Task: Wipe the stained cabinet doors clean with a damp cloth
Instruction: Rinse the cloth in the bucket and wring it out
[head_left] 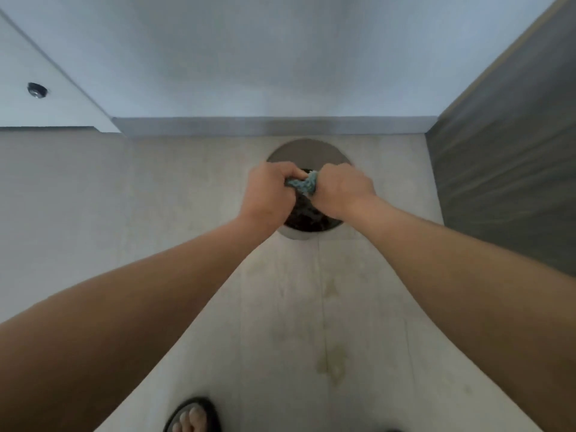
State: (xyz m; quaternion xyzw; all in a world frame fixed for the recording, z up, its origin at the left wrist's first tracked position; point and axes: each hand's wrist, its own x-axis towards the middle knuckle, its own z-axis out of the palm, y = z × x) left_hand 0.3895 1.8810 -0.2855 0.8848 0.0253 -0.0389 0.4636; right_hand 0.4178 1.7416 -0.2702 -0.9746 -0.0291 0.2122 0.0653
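A small blue-green cloth (304, 183) is bunched between both fists over a round grey bucket (307, 151) that stands on the floor. My left hand (269, 190) grips the cloth's left end and my right hand (341, 191) grips its right end, knuckles up. Dark water or a dark inside shows in the bucket below the hands. White cabinet doors (265, 57) rise straight ahead behind the bucket.
A grey plinth (268, 126) runs along the foot of the cabinet. A white door with a round dark knob (37, 89) stands at the left. A dark grey panel (511, 157) closes the right side. My sandalled foot (193, 416) is on the pale tiled floor.
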